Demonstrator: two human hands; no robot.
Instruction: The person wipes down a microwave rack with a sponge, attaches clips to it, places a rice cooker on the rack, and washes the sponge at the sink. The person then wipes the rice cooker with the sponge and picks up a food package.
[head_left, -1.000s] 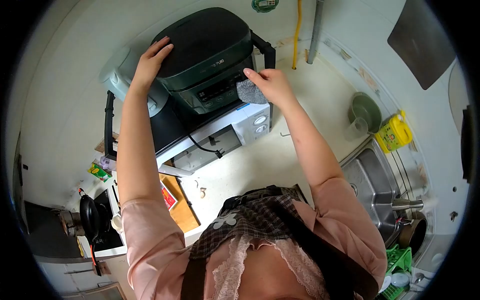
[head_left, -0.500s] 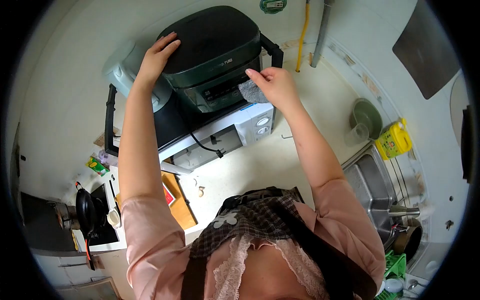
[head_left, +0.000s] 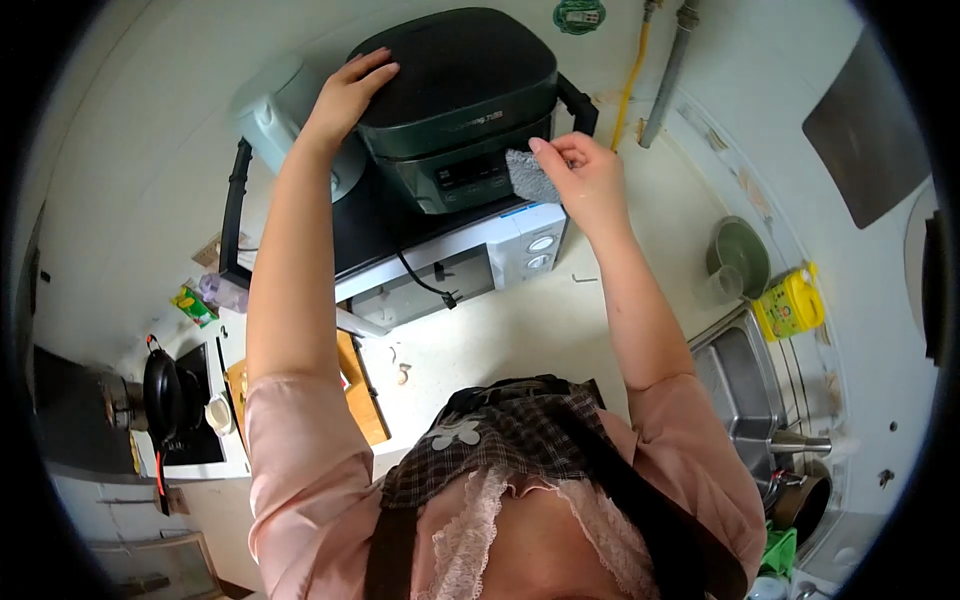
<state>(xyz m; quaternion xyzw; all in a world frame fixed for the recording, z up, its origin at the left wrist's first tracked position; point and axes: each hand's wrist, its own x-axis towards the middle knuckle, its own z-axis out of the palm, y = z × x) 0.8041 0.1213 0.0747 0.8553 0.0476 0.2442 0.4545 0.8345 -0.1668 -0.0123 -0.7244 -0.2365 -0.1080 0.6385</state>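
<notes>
A dark green rice cooker (head_left: 455, 75) with a black lid stands on the black shelf above a white microwave (head_left: 430, 285). My left hand (head_left: 352, 92) lies on the left edge of its lid, fingers spread, holding nothing. Beside the cooker's front right corner, my right hand (head_left: 585, 178) pinches a grey cloth (head_left: 532, 178) between thumb and fingers. The cloth hangs close to the cooker's control panel; whether it touches is hard to tell. A black cord with a plug (head_left: 450, 300) dangles over the microwave's front.
A pale kettle (head_left: 275, 110) stands left of the cooker. At the right are a green bowl (head_left: 742, 250), a yellow jug (head_left: 790, 305) and a steel sink (head_left: 738, 375). A black pan (head_left: 165, 390) and a wooden board (head_left: 362, 400) are at the lower left.
The view has shifted, so the cooker and both hands appear farther right. My left hand remains on the lid, and my right hand still grips the cloth.
</notes>
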